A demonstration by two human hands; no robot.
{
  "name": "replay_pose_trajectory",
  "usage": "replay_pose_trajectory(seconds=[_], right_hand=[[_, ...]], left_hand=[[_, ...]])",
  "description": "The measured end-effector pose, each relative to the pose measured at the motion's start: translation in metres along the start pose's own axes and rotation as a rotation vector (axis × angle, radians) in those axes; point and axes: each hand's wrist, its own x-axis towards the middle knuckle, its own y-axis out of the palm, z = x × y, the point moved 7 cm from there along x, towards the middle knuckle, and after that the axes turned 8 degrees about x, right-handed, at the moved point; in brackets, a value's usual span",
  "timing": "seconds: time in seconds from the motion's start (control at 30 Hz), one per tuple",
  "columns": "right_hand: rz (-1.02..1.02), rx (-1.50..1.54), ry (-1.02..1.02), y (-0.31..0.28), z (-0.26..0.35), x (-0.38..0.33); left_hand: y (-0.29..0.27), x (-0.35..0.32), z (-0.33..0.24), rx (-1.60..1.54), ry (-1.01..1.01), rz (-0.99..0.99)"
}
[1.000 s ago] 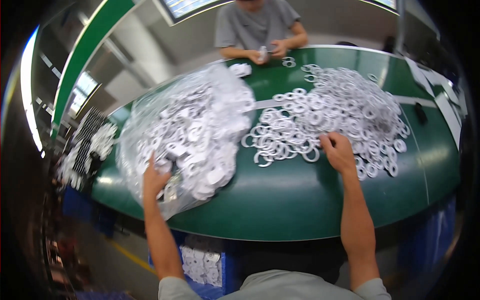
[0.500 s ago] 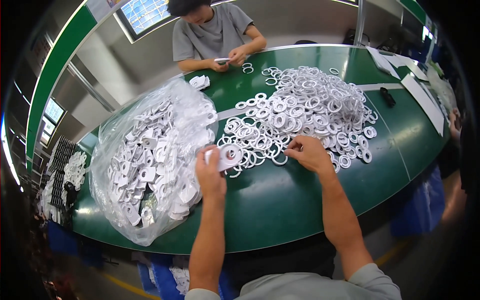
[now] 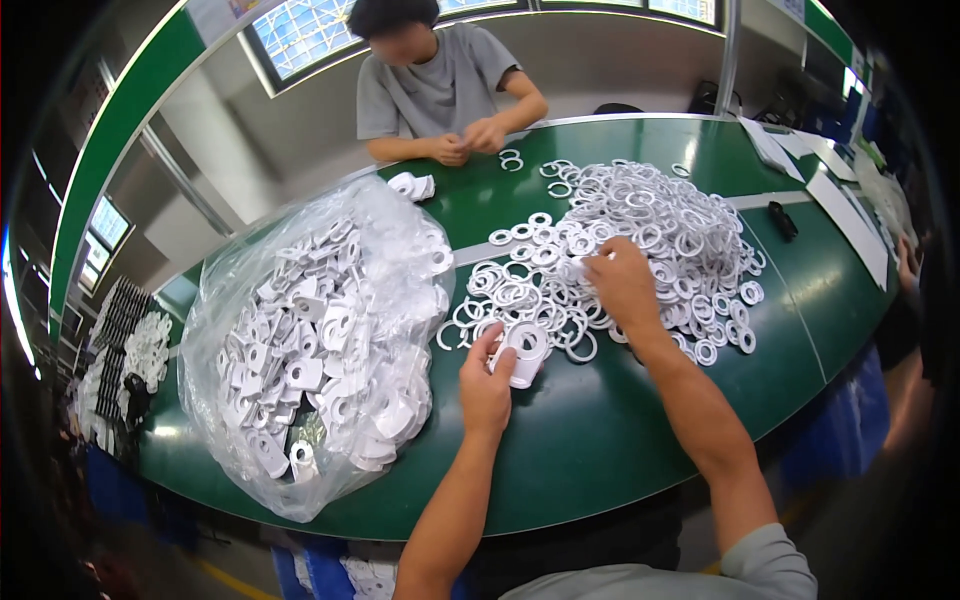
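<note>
A: Closest to the camera?

B: Low over a green bench (image 3: 580, 450), before the nearest rings: a white tabbed plate (image 3: 517, 372) with a round opening, gripped at its left side in the left hand (image 3: 485, 395), clamped between thumb and fingers, face tilted up.

A: And in the right?

B: Slightly farther out, right hand (image 3: 628, 282) above a broad heap of white rings (image 3: 660, 215), toward its left part. Fingers bent downward, tips blurred against white; impossible to say whether apart or clamped on a ring.

A: Good handling at this point?

B: Probably a matter of singling out. Better to pinch one ring by its outer edge at the loose fringe than to tug from the middle, with overlapping rings apt to drag along. On the left, best to keep the grip firm at the side, clear of the opening, face in plain view.

A: Alongside?

B: To the left, a clear plastic bag (image 3: 212, 440), bulging with similar white plates (image 3: 305, 375).

A: Farther back?

B: Across the bench, a co-worker in a gray T-shirt (image 3: 430, 95), hands (image 3: 467, 143) close together, contents hidden. Just beside, two white rings (image 3: 513, 164); behind, a window (image 3: 305, 42).
</note>
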Motion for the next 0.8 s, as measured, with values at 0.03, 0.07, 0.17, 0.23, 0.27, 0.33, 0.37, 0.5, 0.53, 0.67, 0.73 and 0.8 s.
replay_pose_trajectory(seconds=[0.03, 0.07, 0.17, 0.23, 0.27, 0.33, 0.37, 0.5, 0.53, 0.67, 0.73, 0.8], right_hand=[[-0.109, 0.116, 0.007, -0.009, 0.000, 0.000], [-0.088, 0.125, 0.000, -0.015, 0.009, 0.001], [-0.033, 0.422, 0.191, -0.033, 0.012, -0.007], [0.151, 0.749, 0.414, -0.013, 0.022, -0.024], [0.331, 1.063, 0.635, 0.006, 0.031, -0.038], [0.413, 1.030, 0.624, 0.018, 0.053, -0.051], [0.363, 0.981, 0.645, 0.018, 0.057, -0.056], [0.223, 0.892, 0.534, 0.010, 0.061, -0.056], [0.219, 0.892, 0.536, 0.013, 0.057, -0.059], [0.004, 0.861, 0.497, 0.001, 0.035, -0.054], [0.013, 0.810, 0.516, -0.010, 0.024, -0.053], [0.304, 0.435, 0.279, -0.001, 0.025, -0.058]], left_hand=[[-0.006, 0.004, 0.012, 0.038, -0.019, 0.013], [-0.006, 0.004, 0.013, 0.074, -0.045, 0.027], [0.011, -0.001, -0.001, -0.067, -0.156, 0.074], [0.017, -0.004, 0.001, -0.138, -0.209, 0.146], [0.018, -0.005, 0.000, -0.137, -0.210, 0.150], [0.023, -0.010, -0.001, -0.111, -0.270, 0.220], [0.026, -0.013, -0.004, -0.107, -0.254, 0.243], [0.030, -0.014, -0.001, -0.103, -0.249, 0.278], [0.031, -0.014, 0.000, -0.070, -0.235, 0.279], [0.019, -0.005, -0.005, -0.059, -0.219, 0.126], [0.007, 0.000, -0.015, -0.154, -0.232, 0.034], [0.003, 0.002, -0.016, -0.182, -0.223, -0.014]])
